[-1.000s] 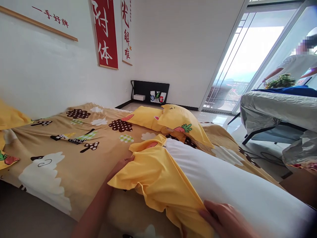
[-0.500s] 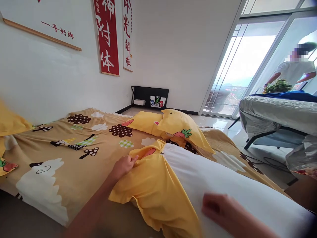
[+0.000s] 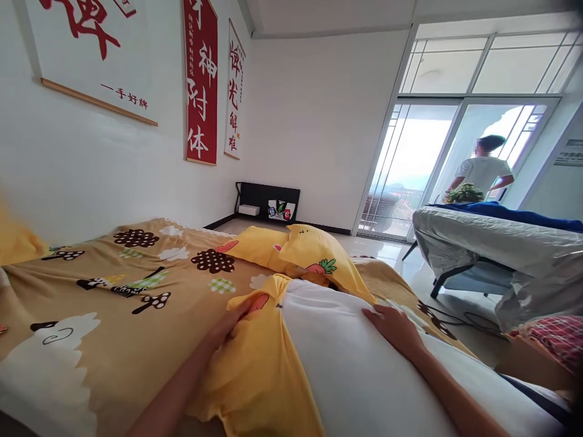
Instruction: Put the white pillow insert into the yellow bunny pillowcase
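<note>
A long white pillow point(image 3: 359, 376) lies on the bed, partly inside a yellow pillowcase point(image 3: 257, 376) with a carrot print. My left hand point(image 3: 230, 321) grips the far edge of the pillowcase at the pillow's left side. My right hand point(image 3: 394, 325) lies flat on top of the white pillow near its far end, fingers spread, holding nothing. A second pillow point(image 3: 305, 252) in a matching yellow case rests just beyond them.
The bed carries a tan sheet point(image 3: 113, 291) with sheep and mushroom prints. To the right stands a grey-covered couch point(image 3: 496, 237). A person point(image 3: 483, 170) stands at the glass balcony door. A low black shelf point(image 3: 266, 200) sits against the far wall.
My right hand let go of the pillowcase's near edge and moved forward onto the far end of the white pillow. My view tilted upward. My left hand stayed on the case's far edge.
</note>
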A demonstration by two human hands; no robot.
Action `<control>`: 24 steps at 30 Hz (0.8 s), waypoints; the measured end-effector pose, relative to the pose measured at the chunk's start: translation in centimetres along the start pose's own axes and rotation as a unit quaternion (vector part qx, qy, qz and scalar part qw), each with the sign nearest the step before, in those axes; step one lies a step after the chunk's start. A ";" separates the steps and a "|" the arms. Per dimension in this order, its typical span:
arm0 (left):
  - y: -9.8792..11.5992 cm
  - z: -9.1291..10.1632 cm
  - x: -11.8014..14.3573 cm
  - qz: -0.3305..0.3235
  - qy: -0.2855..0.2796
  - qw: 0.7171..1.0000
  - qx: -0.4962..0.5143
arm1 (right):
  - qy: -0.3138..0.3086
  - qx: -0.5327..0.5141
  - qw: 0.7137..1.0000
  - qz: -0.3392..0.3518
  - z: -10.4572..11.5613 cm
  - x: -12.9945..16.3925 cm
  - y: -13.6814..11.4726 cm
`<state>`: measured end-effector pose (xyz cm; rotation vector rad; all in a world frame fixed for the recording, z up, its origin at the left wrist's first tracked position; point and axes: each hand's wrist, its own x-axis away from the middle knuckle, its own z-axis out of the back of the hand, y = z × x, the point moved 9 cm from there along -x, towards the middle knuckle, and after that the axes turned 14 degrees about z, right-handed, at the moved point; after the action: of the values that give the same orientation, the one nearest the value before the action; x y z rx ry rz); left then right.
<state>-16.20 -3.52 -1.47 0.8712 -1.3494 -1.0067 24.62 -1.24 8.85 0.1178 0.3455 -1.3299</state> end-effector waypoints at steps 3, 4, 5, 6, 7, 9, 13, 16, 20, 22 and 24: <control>4.0 -0.5 0.2 -0.086 0.035 0.996 0.018 | 0.147 0.055 0.986 0.065 6.1 2.0 -2.9; 5.7 -0.5 0.6 -0.124 0.058 0.990 0.023 | 0.216 0.079 0.967 0.105 8.7 3.2 -4.3; 7.4 -0.4 1.2 -0.161 0.083 0.983 0.027 | 0.285 0.104 0.941 0.150 11.3 4.7 -5.9; 9.1 -0.2 1.8 -0.196 0.109 0.974 0.030 | 0.348 0.126 0.909 0.190 13.7 6.4 -7.4; 10.5 0.2 2.5 -0.226 0.133 0.965 0.031 | 0.401 0.144 0.877 0.222 15.9 8.2 -8.7; 12.7 1.0 3.6 -0.268 0.174 0.947 0.031 | 0.474 0.172 0.822 0.266 19.2 11.2 -10.9; 12.5 2.6 4.2 -0.279 0.237 0.930 0.001 | 0.484 0.194 0.780 0.347 19.8 14.0 -13.9; 9.5 3.2 4.5 -0.241 0.255 0.934 -0.066 | 0.443 0.197 0.780 0.396 17.0 14.4 -15.3; 6.1 4.7 9.1 -0.191 0.308 0.917 -0.166 | 0.424 0.188 0.783 0.414 15.2 14.8 -16.6; 7.6 4.6 14.4 -0.263 0.393 0.853 -0.220 | 0.420 0.183 0.782 0.422 15.3 15.3 -17.3; 10.8 2.3 20.3 -0.408 0.453 0.746 -0.268 | 0.407 0.184 0.783 0.433 15.3 15.9 -18.0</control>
<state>-18.54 -18.56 15.93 1.2711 0.2321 -1.2533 13.14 -24.68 20.33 1.0826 0.6499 -0.3290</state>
